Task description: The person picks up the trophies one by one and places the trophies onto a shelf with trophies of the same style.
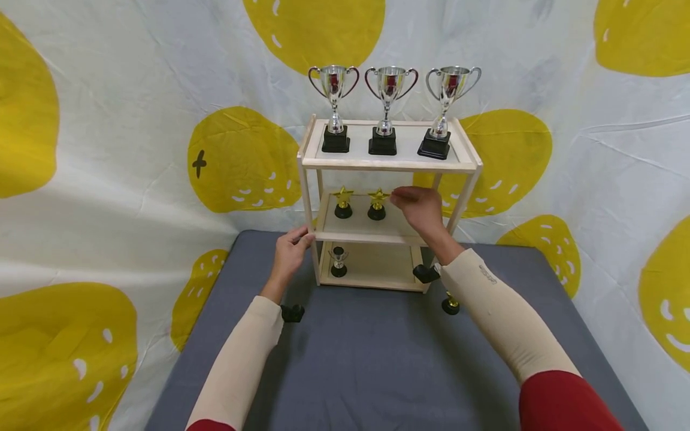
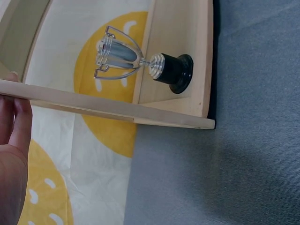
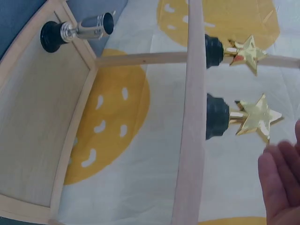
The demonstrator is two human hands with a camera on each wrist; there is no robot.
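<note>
My left hand grips the left front post of a small wooden shelf; in the left wrist view its fingers wrap the post. My right hand is at the middle tier, fingers extended, just right of a gold star trophy. In the right wrist view the fingertips lie close to a point of that star, with nothing held. A second gold star trophy stands left of it on the same tier. A small silver cup trophy stands on the bottom tier, at the left.
Three larger silver cups stand on the top tier: left, middle and right. Another gold trophy is on the grey table cover, partly hidden by my right sleeve. A patterned cloth hangs behind.
</note>
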